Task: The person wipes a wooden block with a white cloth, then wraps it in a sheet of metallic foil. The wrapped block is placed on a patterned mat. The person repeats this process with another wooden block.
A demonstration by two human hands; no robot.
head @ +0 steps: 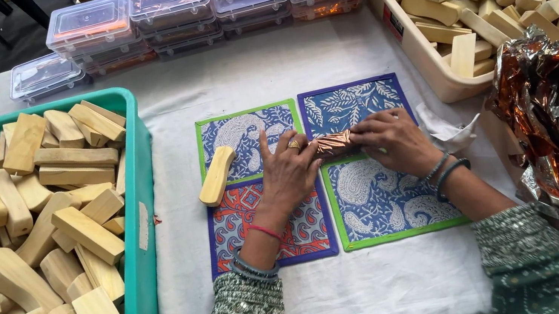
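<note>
Fingers of left hand [289, 170] and right hand [392, 141] closed around copper-foil-wrapped piece [333, 144], its contents hidden.

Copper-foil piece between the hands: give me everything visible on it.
The foil-wrapped piece is small and oblong, covered in crinkled, shiny copper-coloured foil. It lies roughly level where the four patterned mats meet. The left hand presses its left end and the right hand its right end; only the middle shows. What is inside cannot be seen.
</note>
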